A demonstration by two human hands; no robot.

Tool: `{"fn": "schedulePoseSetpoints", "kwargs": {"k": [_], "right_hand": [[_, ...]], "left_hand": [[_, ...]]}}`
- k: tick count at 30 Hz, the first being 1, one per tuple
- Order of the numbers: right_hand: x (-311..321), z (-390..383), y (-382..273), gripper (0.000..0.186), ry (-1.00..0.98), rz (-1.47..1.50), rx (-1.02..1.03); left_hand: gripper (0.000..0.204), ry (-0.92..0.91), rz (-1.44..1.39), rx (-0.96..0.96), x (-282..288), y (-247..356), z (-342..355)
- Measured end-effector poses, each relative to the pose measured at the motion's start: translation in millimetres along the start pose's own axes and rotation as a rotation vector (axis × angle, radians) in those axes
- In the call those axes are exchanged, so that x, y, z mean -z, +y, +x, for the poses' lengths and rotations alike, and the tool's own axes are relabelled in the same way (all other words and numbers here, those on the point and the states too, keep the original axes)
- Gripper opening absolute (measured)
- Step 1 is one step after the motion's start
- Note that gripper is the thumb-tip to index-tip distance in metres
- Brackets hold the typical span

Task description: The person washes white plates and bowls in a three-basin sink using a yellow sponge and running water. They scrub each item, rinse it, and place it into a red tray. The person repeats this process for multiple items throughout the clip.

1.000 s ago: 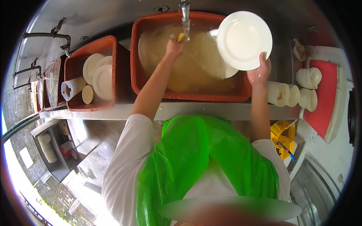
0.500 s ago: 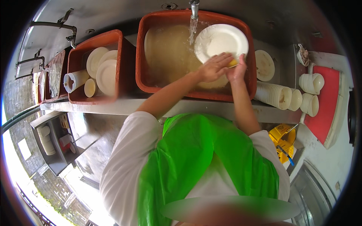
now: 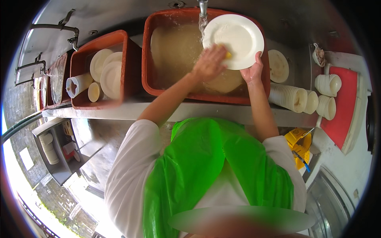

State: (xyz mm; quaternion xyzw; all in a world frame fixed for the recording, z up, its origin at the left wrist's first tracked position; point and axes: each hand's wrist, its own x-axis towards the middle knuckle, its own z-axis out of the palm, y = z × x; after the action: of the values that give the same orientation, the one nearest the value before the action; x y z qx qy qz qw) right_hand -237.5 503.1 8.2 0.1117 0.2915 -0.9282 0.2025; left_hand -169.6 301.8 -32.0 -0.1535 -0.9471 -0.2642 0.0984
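White plate is held face up over the right part of an orange-red tub, close beside the running tap. The right hand grips its near rim, thumb on top, the other fingers mostly hidden beneath. The left hand, blurred, has its fingers bunched over a yellow scrubber against the plate's face.

With wet china pinched at one edge, a hard rub could twist it loose into the cloudy water; lifting carelessly could chip its rim on the tap. Nested bowls, lying sideways on the bench, could roll if the right forearm swings outward.
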Motion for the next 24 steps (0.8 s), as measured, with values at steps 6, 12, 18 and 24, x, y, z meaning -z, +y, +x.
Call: {"fn": "schedulePoseSetpoints", "kwargs": {"k": [6,12,18,24], "right_hand": [[27,-2,-2,0.049,0.001,-0.464,0.002],[57,34,-16,0.041,0.198,-0.995,0.5],[34,50,3,0.071,-0.122,-1.031,0.309],[64,91,-9,0.085,-0.06,-1.573,0.296]], "left_hand": [[0.058,-0.093,-1.079,0.658,39,-87,42],[0.065,-0.1,-1.617,0.727,52,-37,37],[0.069,-0.314,-2.095,0.83,32,-1,2],[0.06,-0.316,-1.977,0.811,60,-47,53]]}}
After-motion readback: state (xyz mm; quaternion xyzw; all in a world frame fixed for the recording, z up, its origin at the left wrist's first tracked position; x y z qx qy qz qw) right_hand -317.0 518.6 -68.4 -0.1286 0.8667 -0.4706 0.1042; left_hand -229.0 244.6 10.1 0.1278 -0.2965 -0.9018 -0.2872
